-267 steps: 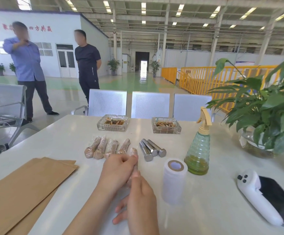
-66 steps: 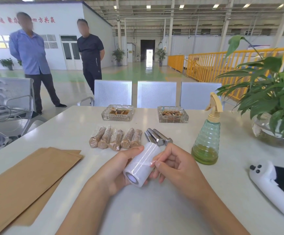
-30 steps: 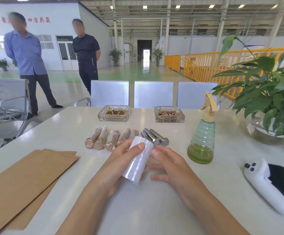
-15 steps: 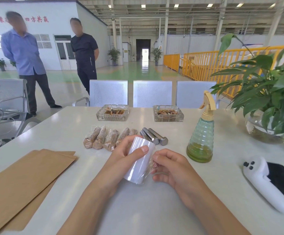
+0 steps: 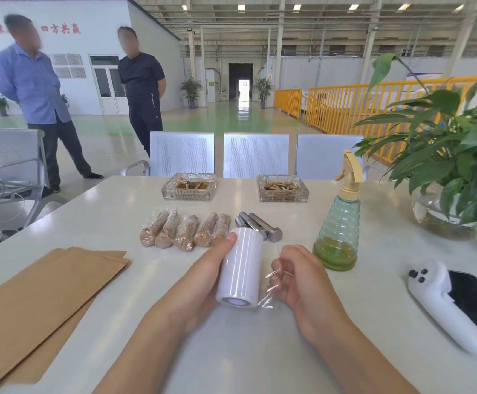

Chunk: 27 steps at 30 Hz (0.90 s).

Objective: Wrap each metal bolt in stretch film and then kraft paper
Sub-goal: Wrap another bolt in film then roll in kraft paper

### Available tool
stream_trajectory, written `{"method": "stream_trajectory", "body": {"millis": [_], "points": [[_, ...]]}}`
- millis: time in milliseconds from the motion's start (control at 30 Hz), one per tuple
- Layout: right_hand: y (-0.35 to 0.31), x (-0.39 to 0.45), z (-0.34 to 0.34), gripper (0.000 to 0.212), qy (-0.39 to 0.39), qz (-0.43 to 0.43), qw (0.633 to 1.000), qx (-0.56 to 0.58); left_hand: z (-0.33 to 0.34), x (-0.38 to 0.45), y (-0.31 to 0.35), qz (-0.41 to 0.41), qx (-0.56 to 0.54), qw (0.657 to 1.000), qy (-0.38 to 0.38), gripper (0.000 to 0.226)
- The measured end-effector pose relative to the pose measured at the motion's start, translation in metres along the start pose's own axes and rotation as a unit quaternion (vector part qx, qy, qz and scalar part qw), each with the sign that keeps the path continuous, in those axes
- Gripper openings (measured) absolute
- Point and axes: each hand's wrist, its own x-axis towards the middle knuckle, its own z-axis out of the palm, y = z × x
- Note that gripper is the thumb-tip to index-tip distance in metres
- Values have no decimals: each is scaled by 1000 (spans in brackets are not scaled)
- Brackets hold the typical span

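Observation:
My left hand (image 5: 203,277) grips a white roll of stretch film (image 5: 241,270) held over the table, its axis pointing away from me. A short clear strip of film (image 5: 271,282) stretches from the roll to the pinched fingers of my right hand (image 5: 297,277). Beyond the roll lie several wrapped bolts (image 5: 186,230) in a row, brown under clear film. To their right rest three bare metal bolts (image 5: 260,224), partly hidden behind the roll. Sheets of kraft paper (image 5: 38,300) lie flat at the left.
On the white table (image 5: 260,351): a green spray bottle (image 5: 339,237) right of my hands, two glass ashtrays (image 5: 189,186) (image 5: 282,189) at the back, a white controller with a phone (image 5: 453,302) at the right, and a potted plant (image 5: 453,166). Two persons stand far left.
My right hand has moved right, away from the roll, drawing out a short strip of film. The left hand keeps the roll, now turned more end-on toward me.

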Motion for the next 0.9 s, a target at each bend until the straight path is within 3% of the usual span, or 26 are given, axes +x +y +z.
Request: {"method": "stream_trajectory", "body": {"millis": [267,533,667,733,900], "points": [[3,-1,-1,18,70,-73,985,-138,1,-2,4,-1,-34,999,-6,50],[6,-1,-6,11,50,-177,947,-262,-9,-3,8,28,-63,998,-14,46],[8,0,-6,14,55,-184,946,-262,-9,-2,8,30,-75,997,12,45],[6,1,-5,14,63,-185,950,-244,-9,-1,6,26,-54,998,18,55],[0,-2,-2,15,43,-119,988,-93,-10,-8,8,6,-23,1000,8,39]]}}
